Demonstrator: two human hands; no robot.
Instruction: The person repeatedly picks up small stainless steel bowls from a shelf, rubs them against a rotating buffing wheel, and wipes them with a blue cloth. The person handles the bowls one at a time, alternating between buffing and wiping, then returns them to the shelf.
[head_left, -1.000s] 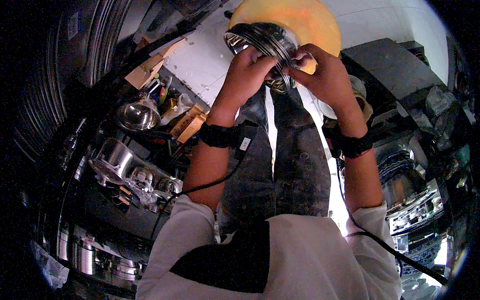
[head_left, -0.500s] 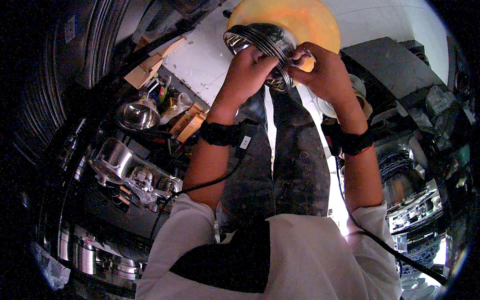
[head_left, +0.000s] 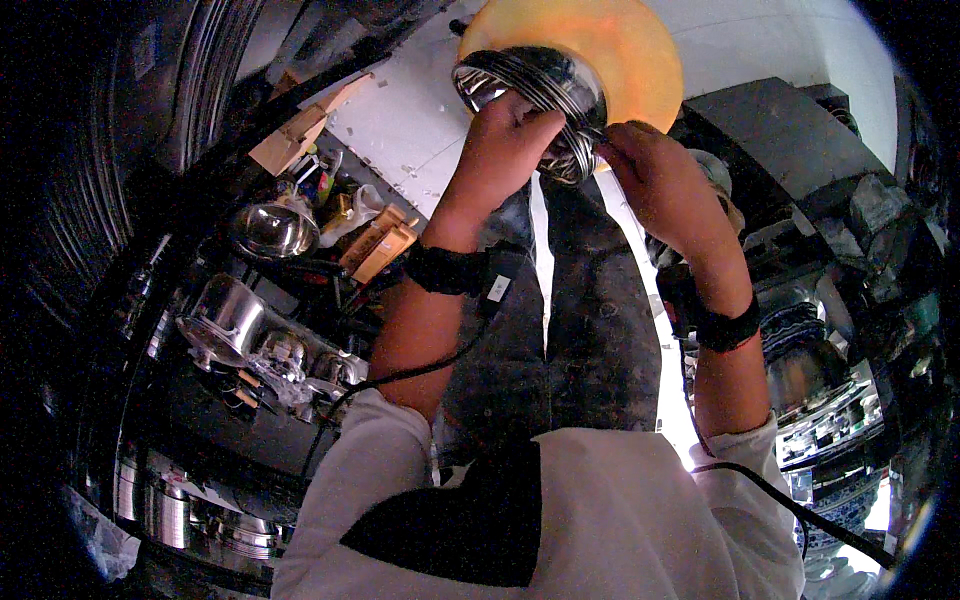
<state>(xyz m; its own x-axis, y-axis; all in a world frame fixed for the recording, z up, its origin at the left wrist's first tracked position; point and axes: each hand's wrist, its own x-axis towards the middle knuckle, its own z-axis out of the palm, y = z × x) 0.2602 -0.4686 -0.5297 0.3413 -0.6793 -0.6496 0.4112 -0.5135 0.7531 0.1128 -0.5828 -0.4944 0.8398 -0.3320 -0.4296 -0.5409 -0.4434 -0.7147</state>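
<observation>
A shiny stack of round steel pieces (head_left: pixel 570 78), perhaps bowls or lids with several dark-banded rims, is tilted at the top centre, over a round orange board or seat (head_left: pixel 635 45). My left hand (head_left: pixel 495 155) grips its near left side, thumb pressed on the rims and fingertips partly hidden. My right hand (head_left: pixel 650 185) is at the stack's right edge with curled fingers pinched on the rim; those fingertips are small and dark. My trouser legs lie beneath both arms, and a black cable runs from each wristband.
Steel pots (head_left: pixel 225 315), a steel bowl (head_left: pixel 270 230), wooden pieces (head_left: pixel 380 245) and cardboard (head_left: pixel 285 140) crowd the left. A dark box (head_left: pixel 760 120) is at upper right, with stacked dishes (head_left: pixel 830 510) and reflective metalware at lower right. White floor (head_left: pixel 385 130) shows behind the stack.
My right hand has moved down and rightward, its fingers now lower on the stack's edge. My left hand and the stack have shifted slightly right.
</observation>
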